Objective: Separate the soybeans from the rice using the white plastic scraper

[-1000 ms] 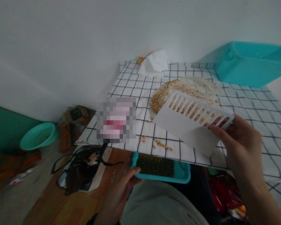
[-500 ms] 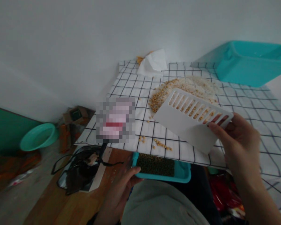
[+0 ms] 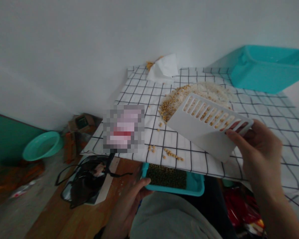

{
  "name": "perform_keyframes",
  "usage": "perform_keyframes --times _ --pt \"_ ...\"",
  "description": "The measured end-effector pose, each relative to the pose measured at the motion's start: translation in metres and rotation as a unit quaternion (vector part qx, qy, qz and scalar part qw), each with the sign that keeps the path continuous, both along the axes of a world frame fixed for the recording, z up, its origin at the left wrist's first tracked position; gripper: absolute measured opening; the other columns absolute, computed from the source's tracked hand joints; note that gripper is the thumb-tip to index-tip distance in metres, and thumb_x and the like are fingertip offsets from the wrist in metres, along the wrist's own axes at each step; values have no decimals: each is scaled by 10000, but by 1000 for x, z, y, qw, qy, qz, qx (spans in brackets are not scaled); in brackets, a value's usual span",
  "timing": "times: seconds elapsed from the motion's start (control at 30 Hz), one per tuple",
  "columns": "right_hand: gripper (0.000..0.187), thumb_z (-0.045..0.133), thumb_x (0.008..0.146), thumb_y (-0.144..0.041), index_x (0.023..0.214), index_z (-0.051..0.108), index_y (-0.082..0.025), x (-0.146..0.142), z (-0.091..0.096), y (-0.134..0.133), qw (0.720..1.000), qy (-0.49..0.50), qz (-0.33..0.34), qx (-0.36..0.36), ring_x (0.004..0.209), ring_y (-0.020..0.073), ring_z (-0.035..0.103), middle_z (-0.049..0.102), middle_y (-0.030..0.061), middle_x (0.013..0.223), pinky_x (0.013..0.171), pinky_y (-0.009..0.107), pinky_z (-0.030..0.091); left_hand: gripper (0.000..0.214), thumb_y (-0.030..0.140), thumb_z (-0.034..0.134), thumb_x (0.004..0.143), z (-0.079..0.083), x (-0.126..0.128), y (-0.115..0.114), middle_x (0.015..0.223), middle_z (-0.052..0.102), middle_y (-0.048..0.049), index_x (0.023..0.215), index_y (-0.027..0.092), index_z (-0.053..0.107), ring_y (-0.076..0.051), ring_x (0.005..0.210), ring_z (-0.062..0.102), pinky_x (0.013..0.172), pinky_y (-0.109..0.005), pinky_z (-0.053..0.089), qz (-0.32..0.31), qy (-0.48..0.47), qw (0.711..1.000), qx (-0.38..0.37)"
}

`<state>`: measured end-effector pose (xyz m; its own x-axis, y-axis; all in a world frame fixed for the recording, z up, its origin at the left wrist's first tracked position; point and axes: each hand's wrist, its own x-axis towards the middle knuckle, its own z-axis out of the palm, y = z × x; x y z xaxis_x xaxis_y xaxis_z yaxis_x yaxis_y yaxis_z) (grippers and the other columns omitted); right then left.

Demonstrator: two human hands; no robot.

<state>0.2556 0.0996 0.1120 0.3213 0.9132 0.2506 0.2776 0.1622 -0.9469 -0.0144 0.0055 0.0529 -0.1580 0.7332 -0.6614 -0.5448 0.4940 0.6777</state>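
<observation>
My right hand (image 3: 257, 151) is closed on one end of a white slotted plastic scraper (image 3: 201, 127), held tilted just above the checked cloth (image 3: 264, 119). Behind the scraper lies a heap of yellow beans mixed with white rice (image 3: 186, 94). A few loose beans (image 3: 170, 153) are scattered near the cloth's front edge. My left hand (image 3: 129, 204) grips the left rim of a small teal tray (image 3: 196, 184) of dark green beans (image 3: 165, 176), held under the table's edge over my lap.
A large teal tub (image 3: 266, 68) stands at the back right of the table. A crumpled white tissue (image 3: 164, 68) lies by the wall. A blurred-out patch (image 3: 124, 128) covers the cloth's left edge. Black cables (image 3: 87, 181) lie on a wooden surface; a green basin (image 3: 41, 145) sits on the floor.
My right hand has shifted the scraper slightly to the right and flattened its tilt a little. My left hand and the small tray have barely moved.
</observation>
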Motion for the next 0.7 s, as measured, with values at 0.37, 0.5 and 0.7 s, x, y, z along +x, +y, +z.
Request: perform_keyframes --times 0.37,0.5,0.7 --pt "284 799 727 -310 997 719 -273 1 -1 -9 1000 2 -8 -22 889 190 709 751 13 1047 593 250 531 361 82 719 746 -4 2 -3 858 789 0 1072 236 729 -186 783 729 651 -249 589 -16 33 999 20" --pt "251 782 733 -330 958 713 -242 -3 0 -3 1000 -14 -10 -19 852 205 716 757 36 1020 562 255 544 356 73 712 762 -4 0 -4 882 791 4 1073 244 733 -169 780 728 645 -235 587 -10 21 999 25" --pt "230 794 723 -321 924 712 -245 -2 0 -5 1000 -11 -27 -9 773 169 710 756 21 978 491 212 503 423 54 681 782 -4 -1 -4 953 805 -14 1160 243 698 -179 805 735 681 -255 600 -21 28 999 24"
